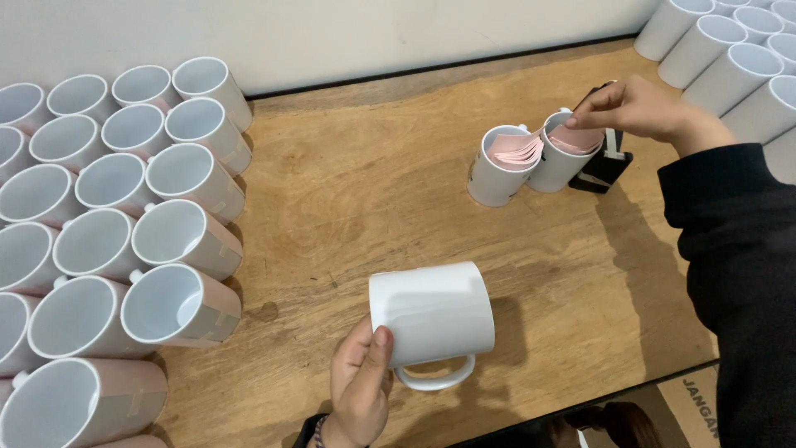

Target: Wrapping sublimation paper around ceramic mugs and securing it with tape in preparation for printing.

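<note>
White mug [433,314], plain and glossy, lying on its side at the near centre of the wooden table [348,191], handle toward the near edge.

Left hand [361,383] clasps the mug's rim, thumb pressed on the outer wall. Right hand [634,106], at far right, pinches pink paper slips [575,138] standing in a second mug [562,158]; a third mug [498,170] just left also holds slips.

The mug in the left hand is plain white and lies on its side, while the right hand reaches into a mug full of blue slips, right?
Not quite: the head view shows pink slips, not blue. The mug, left hand and right hand are as you say.
</note>
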